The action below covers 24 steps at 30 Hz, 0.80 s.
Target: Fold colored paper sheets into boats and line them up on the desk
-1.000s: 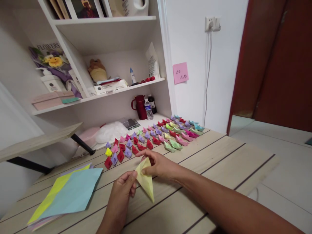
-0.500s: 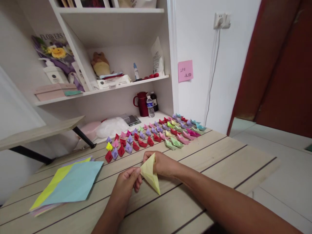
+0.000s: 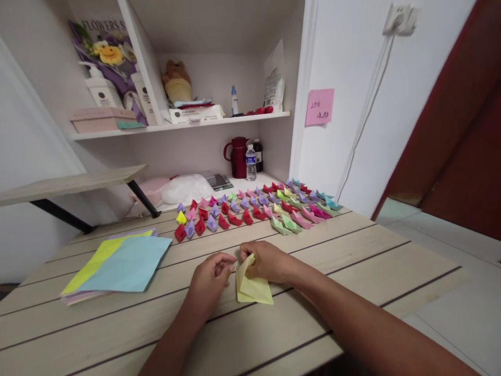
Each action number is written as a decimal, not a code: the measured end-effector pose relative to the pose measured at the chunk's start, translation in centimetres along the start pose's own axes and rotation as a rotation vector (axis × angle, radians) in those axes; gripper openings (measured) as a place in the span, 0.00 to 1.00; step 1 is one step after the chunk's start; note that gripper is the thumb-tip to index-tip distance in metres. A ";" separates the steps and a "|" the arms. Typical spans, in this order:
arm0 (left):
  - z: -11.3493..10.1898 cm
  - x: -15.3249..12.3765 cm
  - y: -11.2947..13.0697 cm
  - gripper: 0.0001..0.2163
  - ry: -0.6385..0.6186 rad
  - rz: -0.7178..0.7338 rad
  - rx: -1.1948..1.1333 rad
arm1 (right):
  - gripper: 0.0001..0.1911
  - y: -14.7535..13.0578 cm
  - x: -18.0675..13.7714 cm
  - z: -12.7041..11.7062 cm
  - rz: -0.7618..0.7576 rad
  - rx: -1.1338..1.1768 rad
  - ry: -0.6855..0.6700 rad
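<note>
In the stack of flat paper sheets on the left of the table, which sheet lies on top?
The light blue sheet. It shows whole, while the yellow sheet under it shows only as a strip along its left side.

Yellow paper (image 3: 254, 289) in right grip (image 3: 267, 261)

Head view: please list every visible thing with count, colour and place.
table: one, light wood, foreground
folded paper: one, pale yellow, on the table, front centre
paper boats: many, mixed colours, rows at the table's far side
paper sheets: a stack, blue on top, yellow beneath, table left
jug: one, dark red, lower shelf
sticky note: one, pink, wall
left hand: one, at the paper's left edge
right hand: one, grip on the paper's top
</note>
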<state>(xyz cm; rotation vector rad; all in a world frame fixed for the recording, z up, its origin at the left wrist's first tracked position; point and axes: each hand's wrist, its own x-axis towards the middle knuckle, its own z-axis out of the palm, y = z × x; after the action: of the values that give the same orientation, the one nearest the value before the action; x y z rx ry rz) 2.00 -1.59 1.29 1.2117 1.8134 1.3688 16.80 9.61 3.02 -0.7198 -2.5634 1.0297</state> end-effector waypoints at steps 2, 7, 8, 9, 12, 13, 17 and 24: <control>0.0 0.0 0.0 0.04 0.005 0.056 0.064 | 0.10 0.0 -0.1 0.0 -0.028 -0.037 -0.004; 0.0 -0.1 -0.1 0.04 -0.007 0.157 0.214 | 0.11 -0.1 -0.3 -0.2 -0.092 -0.087 -0.028; 0.0 -0.2 -0.2 0.04 -0.024 0.171 0.241 | 0.11 -0.1 -0.3 -0.3 -0.105 -0.090 -0.040; 0.0 -0.3 -0.3 0.05 -0.046 0.184 0.266 | 0.11 -0.2 -0.4 -0.4 -0.117 -0.091 -0.052; 0.3 -0.6 -0.6 0.07 -0.117 0.225 0.330 | 0.12 -0.3 -0.8 -0.6 -0.146 -0.085 -0.085; 0.3 -0.7 -0.7 0.08 -0.139 0.239 0.345 | 0.13 -0.3 -1.0 -0.6 -0.149 -0.082 -0.090; 0.0 -1.0 -0.7 0.10 -0.211 0.271 0.376 | 0.14 -0.6 -2.8 -0.2 -0.112 -0.084 -0.054; -1.0 -5.4 0.2 0.15 0.005 0.173 0.344 | 0.10 -1.5 -9.9 1.7 0.046 -0.222 0.145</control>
<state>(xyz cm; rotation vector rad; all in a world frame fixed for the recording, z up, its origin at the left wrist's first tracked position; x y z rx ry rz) 3.57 -6.82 1.34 1.5732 2.0455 1.1788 23.79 2.33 2.13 -0.8781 -2.5691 0.6838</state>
